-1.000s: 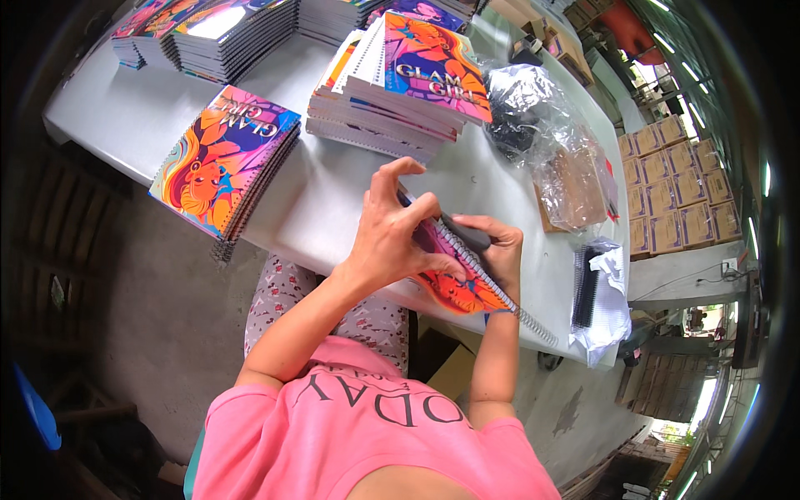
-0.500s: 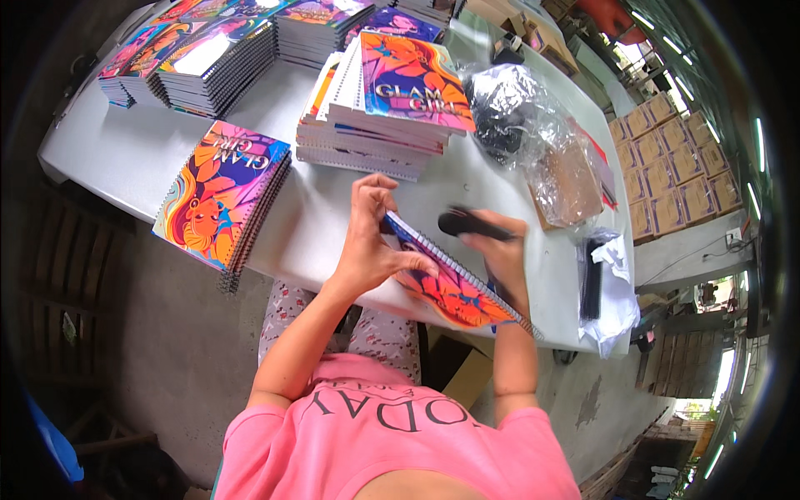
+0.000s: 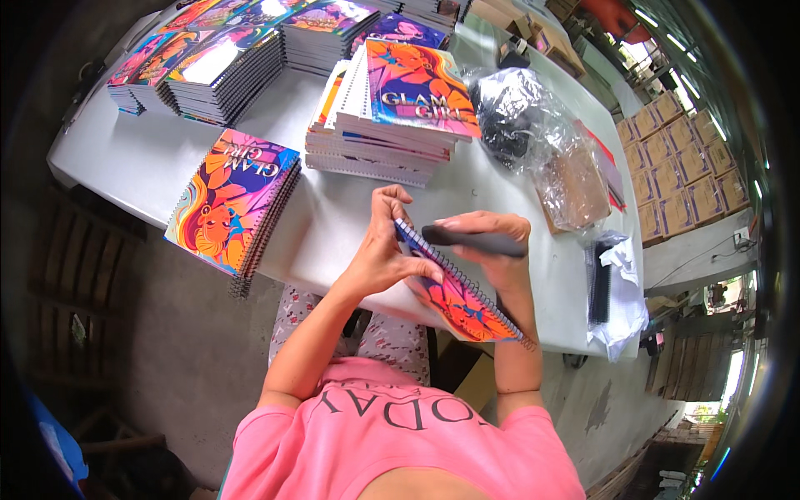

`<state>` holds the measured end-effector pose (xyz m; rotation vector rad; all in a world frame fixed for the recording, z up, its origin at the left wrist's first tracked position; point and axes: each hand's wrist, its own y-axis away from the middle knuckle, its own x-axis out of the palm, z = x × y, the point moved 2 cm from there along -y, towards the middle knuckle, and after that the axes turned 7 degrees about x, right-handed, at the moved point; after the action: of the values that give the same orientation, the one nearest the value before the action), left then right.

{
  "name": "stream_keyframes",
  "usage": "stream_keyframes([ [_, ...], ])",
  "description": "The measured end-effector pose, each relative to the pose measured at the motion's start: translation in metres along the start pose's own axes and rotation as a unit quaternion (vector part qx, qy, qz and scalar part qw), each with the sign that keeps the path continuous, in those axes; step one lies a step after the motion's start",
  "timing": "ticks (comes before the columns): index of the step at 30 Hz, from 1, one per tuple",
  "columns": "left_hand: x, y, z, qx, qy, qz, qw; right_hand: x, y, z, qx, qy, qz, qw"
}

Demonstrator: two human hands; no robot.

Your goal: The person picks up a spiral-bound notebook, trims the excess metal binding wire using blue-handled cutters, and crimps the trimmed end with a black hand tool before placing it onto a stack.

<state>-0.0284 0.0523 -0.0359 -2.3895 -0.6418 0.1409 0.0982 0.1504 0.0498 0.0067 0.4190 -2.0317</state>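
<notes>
My left hand (image 3: 385,254) grips a colourful spiral-bound notebook (image 3: 468,308) by its upper end, thumb on the illustrated cover. The notebook is tilted over the table's near edge, its wire coil facing right. A loose end of coil sticks out at the lower corner. My right hand (image 3: 507,237) is closed round a black elongated tool (image 3: 475,242), blurred by motion, whose tip lies beside the coil's upper part. To the left is a short stack of finished-looking spiral notebooks (image 3: 229,204). Ahead stands a taller, uneven pile of notebooks (image 3: 421,92) with similar covers.
Several stacks of notebooks (image 3: 225,75) fill the far left of the white table (image 3: 108,154). Clear plastic wrapping (image 3: 533,117) lies at the right over dark items. Near the right edge sit black coils (image 3: 598,283) and crumpled white paper (image 3: 621,308). Cartons (image 3: 683,175) are stacked beyond.
My right hand has brought the black tool up and left against the coil's upper part. My left hand still holds the notebook. The whole view has shifted slightly.
</notes>
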Motion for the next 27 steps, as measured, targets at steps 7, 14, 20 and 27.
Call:
stream_keyframes([
  [7,-0.012,0.006,-0.020,-0.209,0.051,-0.029,0.976,-0.102,0.079,-0.067,0.213,0.667,-0.213,0.681],
  [14,-0.013,0.009,-0.063,-0.118,0.088,-0.269,0.952,-0.052,0.177,-0.070,0.419,0.540,-0.166,0.710],
  [20,-0.002,0.021,-0.053,0.037,-0.137,-0.153,0.978,-0.020,0.177,-0.074,0.326,0.511,-0.281,0.744],
  [27,0.001,0.018,-0.067,0.109,-0.237,-0.109,0.959,0.054,0.093,0.052,0.062,0.391,-0.216,0.893],
])
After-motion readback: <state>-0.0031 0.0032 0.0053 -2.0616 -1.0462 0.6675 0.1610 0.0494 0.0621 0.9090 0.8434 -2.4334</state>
